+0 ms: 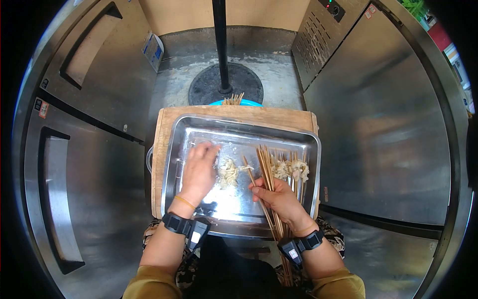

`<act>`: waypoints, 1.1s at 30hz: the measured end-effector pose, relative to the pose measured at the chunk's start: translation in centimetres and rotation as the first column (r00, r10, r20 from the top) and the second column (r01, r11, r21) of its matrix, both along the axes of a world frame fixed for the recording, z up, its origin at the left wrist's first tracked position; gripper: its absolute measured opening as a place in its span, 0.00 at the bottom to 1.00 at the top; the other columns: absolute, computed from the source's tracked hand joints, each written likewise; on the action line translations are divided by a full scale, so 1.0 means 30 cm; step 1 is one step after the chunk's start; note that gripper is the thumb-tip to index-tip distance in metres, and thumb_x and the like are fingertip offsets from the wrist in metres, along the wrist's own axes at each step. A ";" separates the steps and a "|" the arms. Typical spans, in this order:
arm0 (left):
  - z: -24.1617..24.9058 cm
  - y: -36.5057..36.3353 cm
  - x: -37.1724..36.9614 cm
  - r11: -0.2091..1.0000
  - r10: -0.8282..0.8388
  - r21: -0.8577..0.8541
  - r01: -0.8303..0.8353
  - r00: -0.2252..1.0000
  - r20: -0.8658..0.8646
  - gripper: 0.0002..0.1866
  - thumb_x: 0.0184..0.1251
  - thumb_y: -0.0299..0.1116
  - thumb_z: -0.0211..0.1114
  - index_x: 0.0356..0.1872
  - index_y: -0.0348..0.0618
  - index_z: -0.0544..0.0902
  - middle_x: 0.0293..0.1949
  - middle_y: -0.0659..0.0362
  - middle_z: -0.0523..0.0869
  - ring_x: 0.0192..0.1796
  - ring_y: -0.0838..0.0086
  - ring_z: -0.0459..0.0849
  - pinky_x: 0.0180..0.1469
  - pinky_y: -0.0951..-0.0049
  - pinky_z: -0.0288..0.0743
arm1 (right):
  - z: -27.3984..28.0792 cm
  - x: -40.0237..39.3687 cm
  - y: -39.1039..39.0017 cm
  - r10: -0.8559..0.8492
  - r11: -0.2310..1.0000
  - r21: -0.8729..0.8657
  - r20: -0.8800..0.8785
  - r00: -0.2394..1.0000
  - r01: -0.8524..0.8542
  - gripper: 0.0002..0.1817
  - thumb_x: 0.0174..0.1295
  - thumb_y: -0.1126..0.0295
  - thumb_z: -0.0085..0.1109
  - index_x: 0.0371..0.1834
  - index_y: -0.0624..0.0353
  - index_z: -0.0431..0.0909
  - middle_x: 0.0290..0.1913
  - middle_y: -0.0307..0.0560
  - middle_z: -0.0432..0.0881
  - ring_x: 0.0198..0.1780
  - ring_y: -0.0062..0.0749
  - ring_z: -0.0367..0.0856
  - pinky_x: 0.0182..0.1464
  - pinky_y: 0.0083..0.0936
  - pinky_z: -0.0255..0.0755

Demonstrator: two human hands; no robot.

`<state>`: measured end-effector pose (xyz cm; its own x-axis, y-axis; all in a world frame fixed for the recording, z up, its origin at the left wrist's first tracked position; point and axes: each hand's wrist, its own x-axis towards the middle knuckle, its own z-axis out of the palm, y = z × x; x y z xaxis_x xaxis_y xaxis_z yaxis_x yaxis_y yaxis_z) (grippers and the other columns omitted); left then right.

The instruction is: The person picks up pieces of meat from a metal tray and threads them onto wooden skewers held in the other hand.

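Note:
My right hand (275,197) is closed round a bundle of bamboo skewers (266,172), which slant from the tray down past my wrist. One skewer (249,172) stands apart from the bundle, pinched near my thumb, with a pale shred of food at its upper part. My left hand (200,172) hovers over the left half of the metal tray (241,122), its fingers slightly blurred and loosely apart. Just right of those fingers lies a small heap of pale, shredded food (229,173). Loaded skewers (297,171) with similar pale pieces rest along the tray's right side.
Beneath the tray is a wooden board (309,118). Behind it, more sticks (233,99) stand in a blue container (253,103). A black pole (221,50) rises from a round base (199,89). Steel cabinets flank me on the left (107,199) and right (378,134).

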<state>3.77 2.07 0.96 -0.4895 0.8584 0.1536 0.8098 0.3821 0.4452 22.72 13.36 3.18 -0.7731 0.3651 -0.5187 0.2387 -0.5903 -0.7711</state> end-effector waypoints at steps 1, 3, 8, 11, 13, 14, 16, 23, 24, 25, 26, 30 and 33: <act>0.009 0.011 0.030 1.000 -0.029 0.010 0.028 0.997 0.075 0.26 0.45 0.15 0.57 0.51 0.44 0.76 0.50 0.52 0.73 0.52 0.56 0.72 0.55 0.63 0.69 | -0.003 -0.001 -0.003 -0.014 1.000 -0.002 0.006 1.000 0.014 0.04 0.62 0.73 0.56 0.39 0.58 0.77 0.27 0.36 0.79 0.19 0.09 0.62 0.21 0.08 0.54; 0.064 0.001 0.073 0.991 -0.105 -0.063 0.121 0.971 0.216 0.24 0.46 0.17 0.59 0.48 0.45 0.77 0.49 0.53 0.73 0.51 0.56 0.73 0.53 0.63 0.70 | -0.011 -0.002 -0.005 -0.039 0.999 -0.003 0.020 0.999 0.039 0.05 0.63 0.72 0.56 0.40 0.58 0.77 0.27 0.36 0.79 0.19 0.09 0.62 0.21 0.08 0.54; 0.031 -0.041 0.070 0.972 -0.183 -0.101 0.211 0.955 0.235 0.13 0.51 0.20 0.63 0.39 0.45 0.80 0.37 0.57 0.78 0.40 0.65 0.80 0.43 0.71 0.75 | -0.017 0.002 -0.002 -0.021 1.000 -0.006 0.026 0.999 0.021 0.05 0.62 0.73 0.56 0.40 0.58 0.76 0.29 0.37 0.80 0.22 0.10 0.66 0.22 0.08 0.56; 0.052 -0.035 0.043 0.999 -0.035 0.022 0.027 0.829 0.558 0.07 0.56 0.23 0.64 0.36 0.42 0.80 0.30 0.61 0.81 0.32 0.78 0.79 0.37 0.80 0.73 | -0.009 0.003 0.006 0.012 1.000 0.011 0.031 0.999 -0.013 0.05 0.62 0.73 0.57 0.40 0.58 0.76 0.33 0.38 0.81 0.24 0.10 0.69 0.23 0.08 0.58; 0.044 -0.036 0.022 0.998 0.017 0.033 -0.061 0.682 0.732 0.06 0.57 0.25 0.65 0.36 0.40 0.80 0.30 0.60 0.83 0.32 0.78 0.79 0.36 0.78 0.73 | -0.009 0.003 0.005 0.014 1.000 0.012 0.026 1.000 -0.014 0.05 0.62 0.74 0.57 0.40 0.59 0.76 0.34 0.38 0.81 0.25 0.10 0.70 0.23 0.08 0.58; 0.042 -0.038 0.011 0.994 0.039 0.031 -0.106 0.592 0.805 0.06 0.58 0.27 0.65 0.35 0.39 0.80 0.30 0.60 0.83 0.32 0.78 0.79 0.35 0.77 0.73 | -0.014 0.002 0.001 -0.008 1.000 0.006 0.023 1.000 0.007 0.05 0.62 0.74 0.57 0.40 0.59 0.76 0.33 0.38 0.81 0.24 0.10 0.70 0.23 0.08 0.58; 0.051 -0.043 -0.003 0.995 0.018 0.043 -0.091 0.580 0.815 0.08 0.61 0.31 0.66 0.36 0.36 0.80 0.32 0.60 0.84 0.37 0.84 0.77 0.39 0.80 0.72 | -0.016 -0.002 -0.003 -0.028 1.000 0.008 0.020 0.999 0.028 0.05 0.62 0.73 0.56 0.40 0.59 0.76 0.31 0.37 0.81 0.24 0.10 0.69 0.23 0.08 0.57; 0.031 -0.053 -0.016 0.991 -0.068 0.118 -0.069 0.499 0.864 0.03 0.60 0.24 0.64 0.34 0.38 0.79 0.36 0.63 0.82 0.39 0.83 0.78 0.43 0.82 0.72 | 0.001 -0.004 0.003 0.011 1.000 0.016 0.016 1.000 -0.011 0.05 0.63 0.72 0.56 0.40 0.58 0.77 0.26 0.35 0.79 0.22 0.09 0.66 0.23 0.07 0.55; 0.030 -0.053 -0.021 0.990 -0.088 0.131 -0.061 0.466 0.880 0.04 0.60 0.21 0.63 0.35 0.39 0.78 0.36 0.64 0.82 0.39 0.84 0.77 0.43 0.83 0.72 | 0.002 -0.004 0.003 0.010 1.000 0.016 0.017 1.000 -0.010 0.05 0.63 0.72 0.56 0.40 0.58 0.77 0.26 0.35 0.79 0.22 0.09 0.66 0.23 0.07 0.55; 0.033 -0.052 -0.024 0.991 -0.086 0.124 -0.059 0.439 0.894 0.04 0.60 0.20 0.62 0.35 0.39 0.78 0.36 0.64 0.82 0.39 0.84 0.78 0.43 0.83 0.72 | -0.001 -0.004 0.002 0.006 1.000 0.015 0.016 1.000 -0.007 0.05 0.63 0.72 0.56 0.40 0.58 0.77 0.26 0.35 0.79 0.22 0.09 0.65 0.23 0.07 0.55; 0.040 -0.052 -0.026 0.992 -0.084 0.117 -0.056 0.412 0.907 0.05 0.60 0.20 0.62 0.35 0.39 0.77 0.35 0.64 0.82 0.38 0.84 0.78 0.42 0.82 0.72 | -0.006 -0.004 0.001 0.003 1.000 0.014 0.014 1.000 -0.003 0.05 0.63 0.72 0.56 0.40 0.58 0.77 0.26 0.35 0.79 0.21 0.09 0.65 0.23 0.07 0.55; 0.055 -0.047 -0.032 0.989 -0.034 0.089 -0.120 0.396 0.918 0.07 0.58 0.20 0.63 0.36 0.40 0.78 0.32 0.64 0.82 0.38 0.83 0.79 0.42 0.81 0.73 | -0.010 -0.002 0.004 0.016 0.999 0.037 0.011 1.000 -0.016 0.05 0.63 0.72 0.56 0.40 0.58 0.77 0.26 0.35 0.78 0.21 0.09 0.64 0.22 0.07 0.54; 0.042 -0.050 -0.041 0.994 -0.019 0.085 -0.073 0.644 0.764 0.08 0.59 0.20 0.62 0.38 0.41 0.79 0.32 0.64 0.82 0.37 0.84 0.78 0.42 0.82 0.72 | -0.003 -0.002 0.003 0.016 0.999 0.028 0.007 1.000 -0.016 0.05 0.63 0.72 0.56 0.40 0.58 0.78 0.26 0.34 0.78 0.20 0.09 0.64 0.22 0.07 0.54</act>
<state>2.54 0.55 2.23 -0.4946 0.8451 -0.2028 0.1553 0.3155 0.9361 22.66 13.46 3.10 -0.7753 0.3673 -0.5139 0.2533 -0.5644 -0.7856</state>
